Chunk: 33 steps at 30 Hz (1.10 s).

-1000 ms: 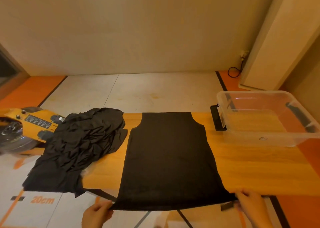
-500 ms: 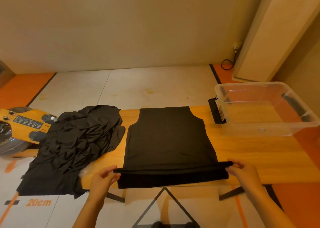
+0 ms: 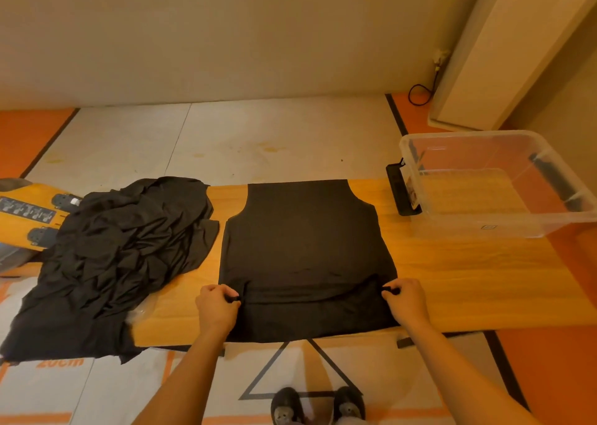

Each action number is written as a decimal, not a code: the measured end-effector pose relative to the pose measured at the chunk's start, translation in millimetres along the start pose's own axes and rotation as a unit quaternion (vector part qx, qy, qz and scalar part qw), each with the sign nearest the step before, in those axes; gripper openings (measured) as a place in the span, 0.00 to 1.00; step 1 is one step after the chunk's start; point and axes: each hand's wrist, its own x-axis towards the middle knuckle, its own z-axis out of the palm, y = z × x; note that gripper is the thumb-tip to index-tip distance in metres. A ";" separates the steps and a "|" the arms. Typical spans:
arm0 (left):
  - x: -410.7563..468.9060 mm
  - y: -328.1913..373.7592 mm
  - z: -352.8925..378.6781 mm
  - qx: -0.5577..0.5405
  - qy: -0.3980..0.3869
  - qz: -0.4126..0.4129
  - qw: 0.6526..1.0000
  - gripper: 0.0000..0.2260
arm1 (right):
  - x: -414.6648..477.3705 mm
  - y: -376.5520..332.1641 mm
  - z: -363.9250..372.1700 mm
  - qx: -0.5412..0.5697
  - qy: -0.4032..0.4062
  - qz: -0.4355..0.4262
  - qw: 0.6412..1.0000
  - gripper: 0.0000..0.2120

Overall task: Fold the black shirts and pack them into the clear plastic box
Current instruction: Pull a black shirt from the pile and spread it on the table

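Both the left hand (image 3: 217, 308) and right hand (image 3: 407, 301) pinch the black shirt (image 3: 303, 240) on the table (image 3: 468, 279).

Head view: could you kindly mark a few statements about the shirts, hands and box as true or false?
1. On the table, the flat black shirt lies between the pile of black shirts and the clear plastic box. True.
2. The box holds a folded shirt. False: no shirt is in it.
3. The left hand and the right hand each pinch the flat shirt's turned-up hem. True.
4. The pile lies wholly on the table. False: it hangs over the table's edge.
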 end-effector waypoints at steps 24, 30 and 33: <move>-58.7 -12.4 -58.0 -0.045 -0.320 -0.190 0.927 0.04 | -39.5 6.0 -65.3 -0.067 -0.383 0.182 0.903 0.09; -62.3 -7.6 -60.1 -0.083 -0.279 -0.174 0.941 0.02 | -38.4 -4.4 -74.3 -0.035 -0.355 0.174 0.918 0.08; -58.9 -3.2 -62.1 -0.087 -0.271 -0.158 0.945 0.02 | -36.8 -9.1 -78.9 -0.018 -0.347 0.176 0.921 0.10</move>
